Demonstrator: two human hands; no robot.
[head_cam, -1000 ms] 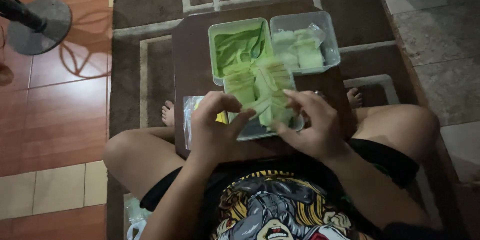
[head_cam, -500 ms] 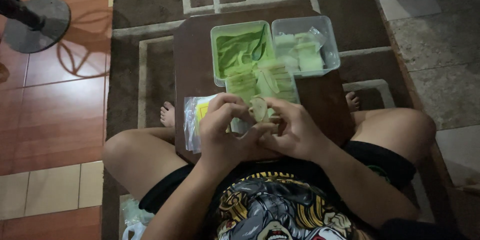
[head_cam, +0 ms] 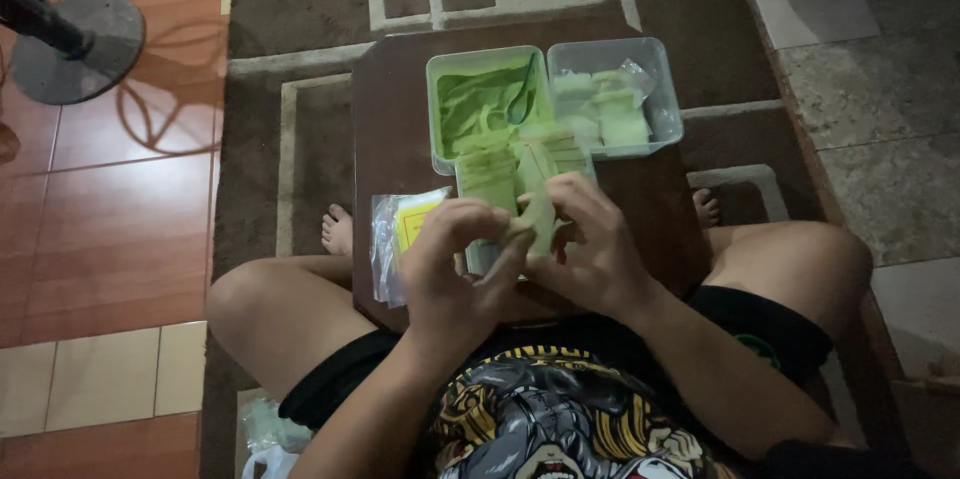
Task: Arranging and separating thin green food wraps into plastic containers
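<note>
Brown patterned rug (head_cam: 300,19) under everything, pale border lines running across it; reddish wood floor (head_cam: 110,209) to the left, grey stone tiles (head_cam: 880,149) to the right. Dim light throughout, colours muddy. Round base of a fan stand (head_cam: 75,59) at upper left, pole cut off by the frame edge. Low dark wooden table (head_cam: 395,129) on the rug, near edge hidden behind arms and lap. Crossed bare legs around it, toes showing on either side. Two plastic tubs side by side at the far end of the table, touching: green tub (head_cam: 487,104) with green powder inside, clear tub (head_cam: 615,94) with pale green packets, count hard to make out. Several flat yellowish-green sachets (head_cam: 490,174) heaped just in front of the green tub, lower ones hidden by the hands. Clear plastic bag with a yellow insert (head_cam: 405,229) lying on the table at left, partly behind the left hand. Left hand (head_cam: 455,279) and right hand (head_cam: 590,249) brought close together above the near part of the table, fingertips of both pinched on one small green sachet (head_cam: 535,224) held between them, upright, mostly covered by fingers. Crumpled plastic (head_cam: 265,434) on the rug by the left knee, contents unclear.
</note>
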